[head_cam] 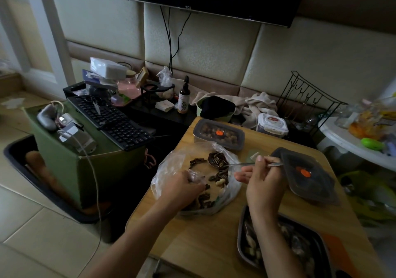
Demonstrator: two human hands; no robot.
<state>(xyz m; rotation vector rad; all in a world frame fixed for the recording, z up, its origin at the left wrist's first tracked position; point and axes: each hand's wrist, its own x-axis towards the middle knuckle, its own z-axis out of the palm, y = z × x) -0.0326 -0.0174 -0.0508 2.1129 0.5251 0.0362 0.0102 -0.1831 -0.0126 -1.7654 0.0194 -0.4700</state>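
From the head camera, a clear plastic bag [169, 168] of striped seeds [204, 201] lies open on the wooden tabletop [199, 243]. The left hand [182, 188] sits at the bag's near-left rim, its fingers [194, 178] curled and pinching the film. The right hand [264, 184], just right of the bag, grips a metal spoon [218, 161] by the handle; the bowl, heaped with seeds, is over the bag's far side. A lidded grey container [218, 135] stands beyond the bag, another grey container [308, 177] to its right, and a metal tray [241, 235] near-right.
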